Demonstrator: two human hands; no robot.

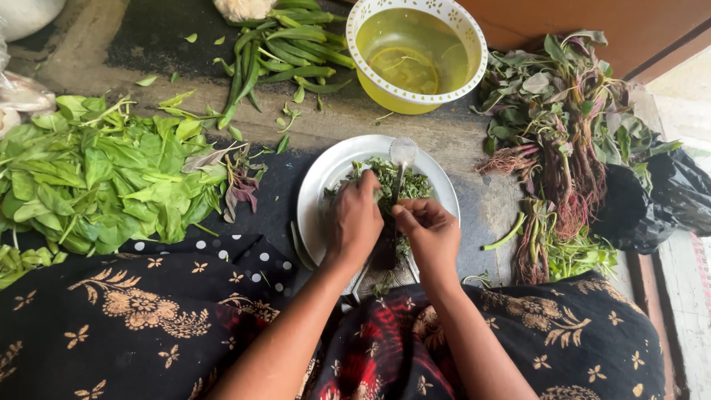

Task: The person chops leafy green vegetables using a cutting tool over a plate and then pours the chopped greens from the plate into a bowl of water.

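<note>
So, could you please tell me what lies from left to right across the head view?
Pile of green leaves → okra pods → left hand → right hand → red-stemmed greens with roots → black plastic bag.

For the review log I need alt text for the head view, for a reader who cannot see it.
Seen from above, a person's left hand and right hand work chopped greens against an upright blade over a white plate. Around it lie a leaf pile, okra pods, a yellow bowl of water and rooted red-stemmed greens.
</note>
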